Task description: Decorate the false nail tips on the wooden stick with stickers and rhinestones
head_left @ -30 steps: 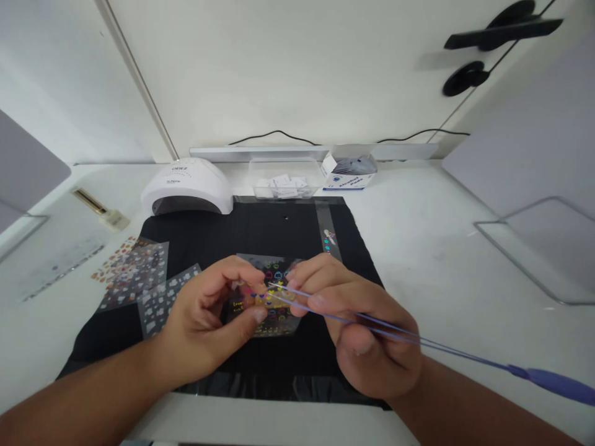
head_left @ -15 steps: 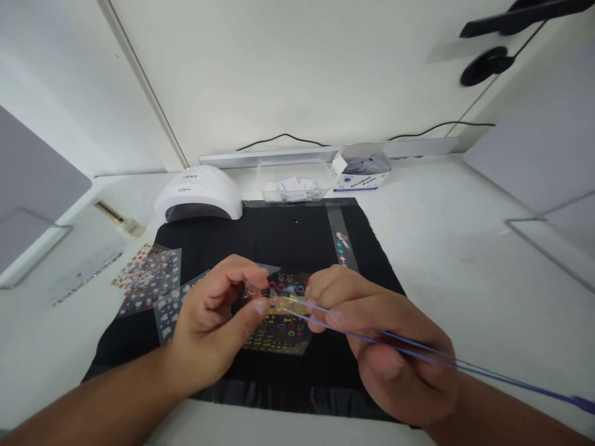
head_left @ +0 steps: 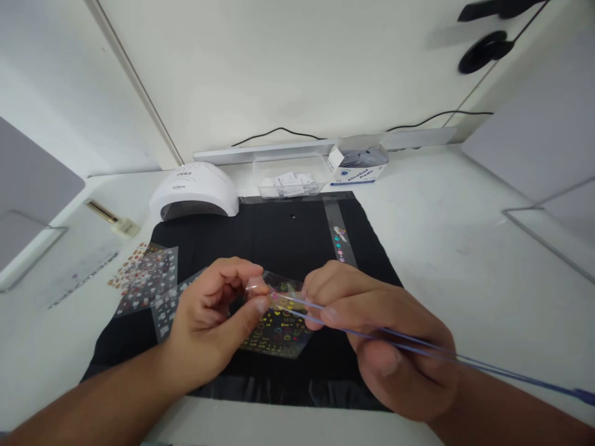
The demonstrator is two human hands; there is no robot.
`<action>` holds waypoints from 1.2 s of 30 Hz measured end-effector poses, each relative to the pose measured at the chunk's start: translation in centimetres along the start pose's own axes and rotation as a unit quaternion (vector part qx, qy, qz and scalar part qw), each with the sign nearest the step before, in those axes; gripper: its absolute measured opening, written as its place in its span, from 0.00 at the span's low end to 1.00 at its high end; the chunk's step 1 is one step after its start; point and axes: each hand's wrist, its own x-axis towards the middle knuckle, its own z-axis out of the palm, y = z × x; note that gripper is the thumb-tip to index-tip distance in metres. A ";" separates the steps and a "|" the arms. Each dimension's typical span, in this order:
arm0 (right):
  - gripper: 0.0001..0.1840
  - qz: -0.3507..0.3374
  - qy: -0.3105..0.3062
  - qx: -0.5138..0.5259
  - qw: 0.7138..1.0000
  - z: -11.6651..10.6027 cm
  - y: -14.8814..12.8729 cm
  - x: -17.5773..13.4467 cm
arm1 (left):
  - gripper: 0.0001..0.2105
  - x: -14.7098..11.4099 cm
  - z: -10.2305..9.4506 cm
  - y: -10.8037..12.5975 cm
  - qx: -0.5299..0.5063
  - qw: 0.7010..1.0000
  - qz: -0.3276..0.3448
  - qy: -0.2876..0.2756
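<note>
My left hand (head_left: pixel 216 325) pinches a clear plastic film (head_left: pixel 256 285) between thumb and fingers. My right hand (head_left: pixel 385 334) is closed round a pair of purple tweezers (head_left: pixel 411 347), whose tips reach to the film just beside my left fingertips. A tiny pink piece shows near those tips; whether they grip it I cannot tell. Below and between both hands is a clear sticker sheet (head_left: pixel 281 331) with small yellow, blue and red designs. Whether the film and this sheet are one piece is unclear. Under it all lies a black mat (head_left: pixel 274 241).
On the mat's right is a clear strip (head_left: pixel 338 232) with small colourful stickers. Spotted sticker sheets (head_left: pixel 149 279) overlap at left, near a polish bottle (head_left: pixel 124 227). Behind stand a white nail lamp (head_left: pixel 195 189), a clear tray (head_left: pixel 290 162) of white packets and an alcohol pads box (head_left: pixel 357 173).
The clear film at my left fingers has tilted, and the sheet between my hands shows more yellow designs. Both hands keep nearly the same pose. The whole view has shifted slightly.
</note>
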 end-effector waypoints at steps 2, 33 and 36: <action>0.15 0.004 0.011 0.001 1.000 0.0 0.0 -0.1 | 0.18 0.0 -0.1 0.0 0.002 1.000 0.006 0.006; 0.15 0.014 0.035 -0.041 0.998 0.8 -0.6 -0.7 | 0.19 -0.4 0.0 0.9 0.065 0.996 0.016 -0.064; 0.14 0.018 0.052 -0.041 0.998 1.2 -0.6 -0.8 | 0.18 -0.3 -0.1 0.9 0.082 0.994 0.027 -0.072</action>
